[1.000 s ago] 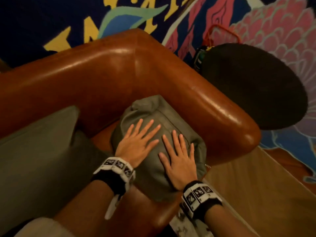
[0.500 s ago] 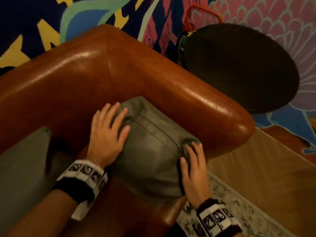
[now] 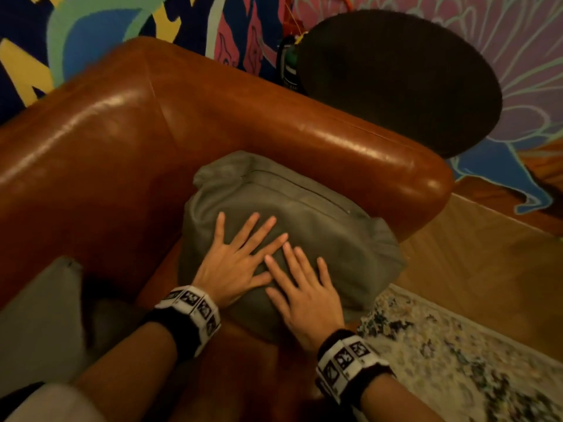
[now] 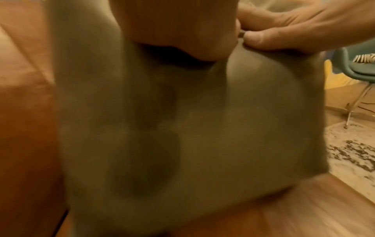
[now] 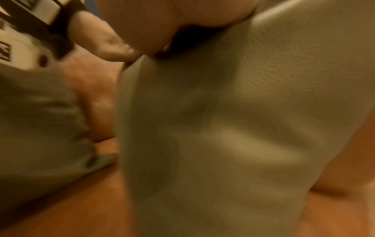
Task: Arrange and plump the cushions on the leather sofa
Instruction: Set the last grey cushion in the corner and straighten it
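A grey-green cushion stands in the right corner of the brown leather sofa, leaning against the armrest, its zip seam along the top. My left hand lies flat on the cushion's front face with fingers spread. Beside it, my right hand also presses flat on the fabric, its fingertips near the left hand's. Both wrist views are blurred and filled by the cushion fabric. A second grey cushion lies at the lower left on the seat.
A dark round side table stands just beyond the armrest. A colourful mural covers the wall behind. Wooden floor and a patterned rug lie to the right of the sofa. A teal chair shows far off.
Both hands moved from the cushion's left and right sides back to its front face, side by side and flat. The cushion looks fuller and squarer.
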Demonstrator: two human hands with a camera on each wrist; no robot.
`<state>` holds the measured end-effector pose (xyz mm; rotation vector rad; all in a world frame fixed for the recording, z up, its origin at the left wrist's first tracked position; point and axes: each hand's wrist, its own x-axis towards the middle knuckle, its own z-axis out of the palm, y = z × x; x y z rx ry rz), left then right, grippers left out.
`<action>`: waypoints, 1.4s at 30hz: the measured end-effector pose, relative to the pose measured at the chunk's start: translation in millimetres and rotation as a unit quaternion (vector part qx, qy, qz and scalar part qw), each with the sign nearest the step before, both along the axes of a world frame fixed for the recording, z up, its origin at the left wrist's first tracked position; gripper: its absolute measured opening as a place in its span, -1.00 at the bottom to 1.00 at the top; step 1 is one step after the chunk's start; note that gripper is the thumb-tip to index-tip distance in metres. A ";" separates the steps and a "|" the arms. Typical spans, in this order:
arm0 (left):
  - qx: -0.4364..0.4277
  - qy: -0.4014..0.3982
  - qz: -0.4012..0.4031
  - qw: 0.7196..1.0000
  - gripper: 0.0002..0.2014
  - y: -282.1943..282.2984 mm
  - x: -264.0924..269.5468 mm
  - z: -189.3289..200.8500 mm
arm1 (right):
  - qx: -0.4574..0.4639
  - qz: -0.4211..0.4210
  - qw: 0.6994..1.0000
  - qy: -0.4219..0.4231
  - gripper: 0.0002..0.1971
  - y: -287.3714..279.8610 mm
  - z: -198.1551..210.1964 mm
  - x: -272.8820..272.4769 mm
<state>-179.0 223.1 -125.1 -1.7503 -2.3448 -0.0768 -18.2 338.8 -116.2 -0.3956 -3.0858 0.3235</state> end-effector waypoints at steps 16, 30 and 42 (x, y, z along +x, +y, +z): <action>-0.010 -0.012 -0.004 1.000 -0.16 3.0 -62.7 21.1 | 0.044 -0.214 0.974 0.066 -0.43 26.5 9.7 -12.3; -0.100 -0.036 0.074 0.992 -0.18 23.7 -67.7 14.0 | 0.053 -0.056 0.996 0.054 -0.46 -27.6 15.7 -4.7; 0.133 -0.333 0.309 0.881 -0.23 -12.4 15.0 -17.7 | -0.003 -0.221 0.975 -0.023 0.22 -15.1 -18.7 20.7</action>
